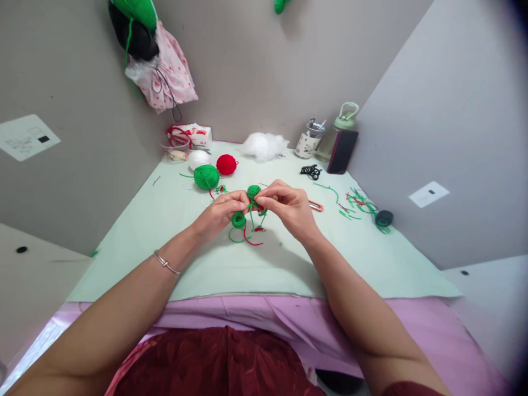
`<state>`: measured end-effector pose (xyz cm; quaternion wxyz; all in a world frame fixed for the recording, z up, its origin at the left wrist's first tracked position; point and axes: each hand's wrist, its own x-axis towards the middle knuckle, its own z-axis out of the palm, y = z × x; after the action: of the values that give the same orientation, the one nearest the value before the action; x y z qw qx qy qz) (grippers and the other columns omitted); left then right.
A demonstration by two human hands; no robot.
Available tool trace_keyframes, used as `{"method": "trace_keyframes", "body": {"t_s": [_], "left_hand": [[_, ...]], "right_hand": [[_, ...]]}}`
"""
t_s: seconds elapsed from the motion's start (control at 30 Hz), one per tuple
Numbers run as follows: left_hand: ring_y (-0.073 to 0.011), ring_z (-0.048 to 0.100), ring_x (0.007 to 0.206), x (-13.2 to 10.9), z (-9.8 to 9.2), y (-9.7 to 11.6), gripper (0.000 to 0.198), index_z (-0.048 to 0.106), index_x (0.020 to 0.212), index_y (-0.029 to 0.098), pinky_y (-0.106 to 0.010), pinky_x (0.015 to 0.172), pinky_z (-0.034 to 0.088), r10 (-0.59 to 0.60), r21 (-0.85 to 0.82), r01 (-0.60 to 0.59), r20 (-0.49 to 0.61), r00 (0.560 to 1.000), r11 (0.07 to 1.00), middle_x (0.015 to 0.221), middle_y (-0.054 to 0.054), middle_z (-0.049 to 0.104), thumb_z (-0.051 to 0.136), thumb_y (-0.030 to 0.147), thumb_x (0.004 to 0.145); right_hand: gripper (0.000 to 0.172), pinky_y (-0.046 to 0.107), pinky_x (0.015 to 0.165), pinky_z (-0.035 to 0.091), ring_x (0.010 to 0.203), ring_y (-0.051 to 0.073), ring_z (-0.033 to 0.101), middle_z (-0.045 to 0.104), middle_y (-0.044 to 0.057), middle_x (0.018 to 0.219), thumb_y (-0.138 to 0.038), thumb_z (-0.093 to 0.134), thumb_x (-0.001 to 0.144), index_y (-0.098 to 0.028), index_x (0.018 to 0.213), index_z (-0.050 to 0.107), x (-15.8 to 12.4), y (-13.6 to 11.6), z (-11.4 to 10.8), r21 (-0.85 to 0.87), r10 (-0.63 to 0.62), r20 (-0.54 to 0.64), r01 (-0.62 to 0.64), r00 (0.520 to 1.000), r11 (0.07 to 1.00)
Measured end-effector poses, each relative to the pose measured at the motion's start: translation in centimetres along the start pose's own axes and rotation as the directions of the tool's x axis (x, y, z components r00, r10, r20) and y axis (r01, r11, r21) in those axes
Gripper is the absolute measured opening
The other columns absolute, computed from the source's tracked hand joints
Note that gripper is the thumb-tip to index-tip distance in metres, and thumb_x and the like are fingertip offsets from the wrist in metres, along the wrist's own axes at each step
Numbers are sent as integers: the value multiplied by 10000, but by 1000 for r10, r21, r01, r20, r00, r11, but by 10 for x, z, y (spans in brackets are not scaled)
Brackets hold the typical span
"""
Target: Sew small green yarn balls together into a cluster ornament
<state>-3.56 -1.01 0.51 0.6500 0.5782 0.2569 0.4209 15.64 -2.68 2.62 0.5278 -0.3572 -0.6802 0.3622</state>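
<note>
A small green crocheted piece (254, 192) with green and red strands hanging from it is held between my two hands above the table. My left hand (223, 213) has its fingers closed on the left side of the piece. A green crocheted ring (238, 220) hangs just below these fingers. My right hand (289, 208) pinches at the right side of the piece, thumb and forefinger together. A thin needle-like line shows above the right fingertips. Red and green yarn tails (252, 242) curl below the hands.
Green (207, 177), red (226, 164) and white (199, 160) yarn balls sit back left, white stuffing (264, 146) at the back. Right of my hands are an orange cutter (315, 205), a black clip (311, 172), yarn scraps (359, 201), black tape (384, 218), and a phone (343, 152) against a bottle (328, 144).
</note>
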Motion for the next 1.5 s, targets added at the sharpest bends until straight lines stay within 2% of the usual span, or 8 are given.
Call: {"method": "trace_keyframes", "body": {"t_s": [0.33,0.5,0.63,0.77,0.87,1.03,1.3,1.5], "left_hand": [[-138,447,707,1,-2,-2,142,599,692,164,-280,668,343,11,-16,-11,-4,1000,1000,696,-9,529,623,270,784],[-142,476,726,1,-1,-1,125,620,711,165,-277,679,370,7,-14,-8,-40,999,1000,715,-14,560,655,276,757],[-138,501,720,2,1,0,125,596,704,168,-269,675,389,-50,-24,49,-59,997,999,721,-7,566,673,259,740],[-141,551,725,2,3,2,133,576,700,165,-268,690,403,-72,-33,71,-18,997,997,718,-9,595,667,247,751],[-145,560,697,1,4,2,132,571,704,165,-275,674,399,-84,-15,85,41,996,996,702,-9,607,661,252,750],[-146,540,678,0,1,0,148,567,735,173,-276,659,389,-87,87,78,108,990,993,670,-7,607,636,283,803],[-113,458,610,3,-1,-2,220,594,812,185,-255,584,327,83,357,-39,-108,991,933,671,27,522,681,386,833],[-124,507,647,3,-1,-9,220,649,846,200,-266,626,375,229,448,-131,-171,958,885,724,16,569,709,411,831]], "right_hand": [[103,291,608,440,663,129,523,579,8,741,-313,728,873,-222,851,770,-4,-2,2,-169,-117,31,121,993,978],[118,289,646,421,689,135,515,572,20,795,-253,647,926,-243,878,754,-6,5,6,-408,-233,100,253,967,877],[154,292,649,398,705,143,511,577,32,841,-268,592,948,-247,877,727,-7,13,9,-532,-217,115,244,969,811],[172,289,667,428,684,135,504,592,25,843,-383,642,925,-227,914,714,-3,8,4,-378,-146,64,160,987,912],[252,290,734,468,834,157,589,656,48,963,-438,598,945,-212,960,711,1,2,-4,-197,-51,-47,41,998,980],[253,295,776,502,864,157,626,699,50,1019,-401,706,853,-185,984,708,5,5,-6,-4,165,130,-166,978,986],[145,266,773,510,791,124,615,675,5,859,-284,760,778,-181,865,707,3,6,-4,138,203,153,-224,967,965],[280,285,744,544,764,133,651,691,16,813,-429,757,793,-179,893,682,5,10,-6,213,350,156,-377,924,901]]}}
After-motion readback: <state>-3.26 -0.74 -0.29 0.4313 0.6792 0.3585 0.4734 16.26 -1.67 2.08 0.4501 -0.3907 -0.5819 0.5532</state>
